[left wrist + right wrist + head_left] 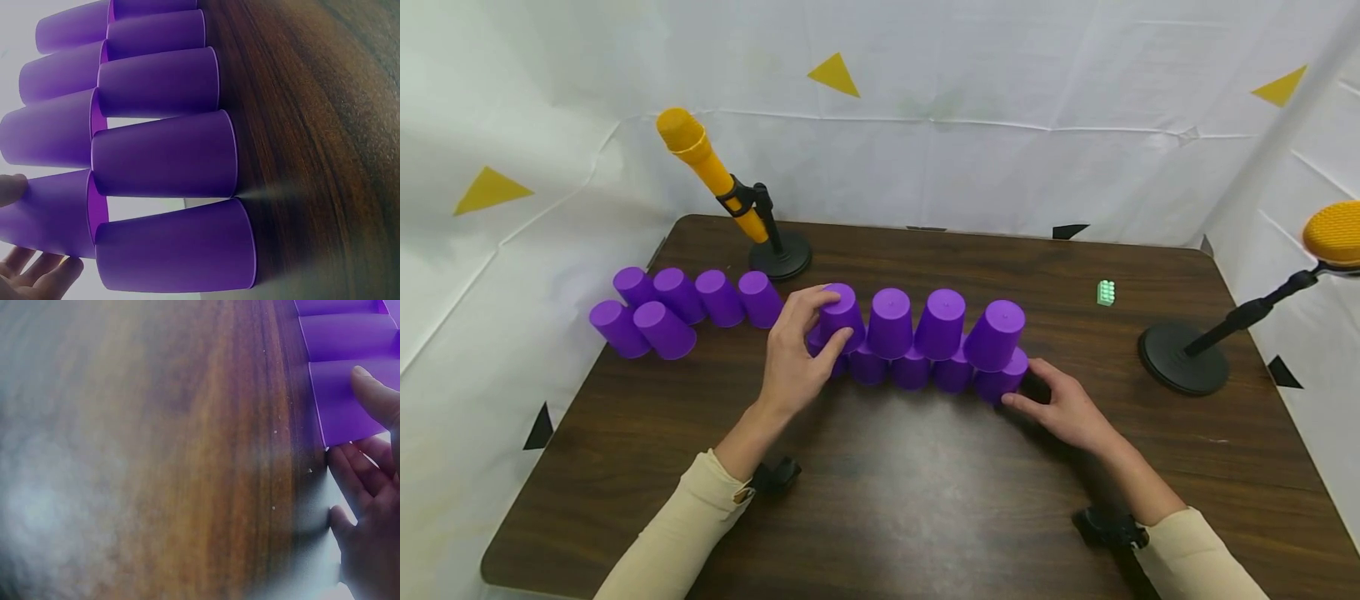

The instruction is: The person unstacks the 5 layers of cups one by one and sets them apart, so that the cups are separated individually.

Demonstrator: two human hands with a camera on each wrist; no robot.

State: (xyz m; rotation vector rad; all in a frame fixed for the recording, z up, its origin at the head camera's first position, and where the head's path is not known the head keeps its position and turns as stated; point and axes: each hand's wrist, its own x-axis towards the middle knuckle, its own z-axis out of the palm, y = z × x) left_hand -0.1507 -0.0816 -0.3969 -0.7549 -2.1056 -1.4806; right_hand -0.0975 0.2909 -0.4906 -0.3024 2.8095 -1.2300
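Several upside-down purple cups stand in a row across the middle of the table, with a second row of cups, also upside down, bridging the ones below. My left hand grips the leftmost upper cup between thumb and fingers. In the left wrist view that held cup has its rim right at the base of the end lower cup. At the other end, my right hand holds the rightmost lower cup, thumb in front and fingers at its far side. Above it sits the rightmost upper cup, slightly tilted.
More upside-down purple cups stand in two rows at the left edge. Behind them rises a yellow microphone on a black stand. To the right are a small green block and another black stand with a yellow head.
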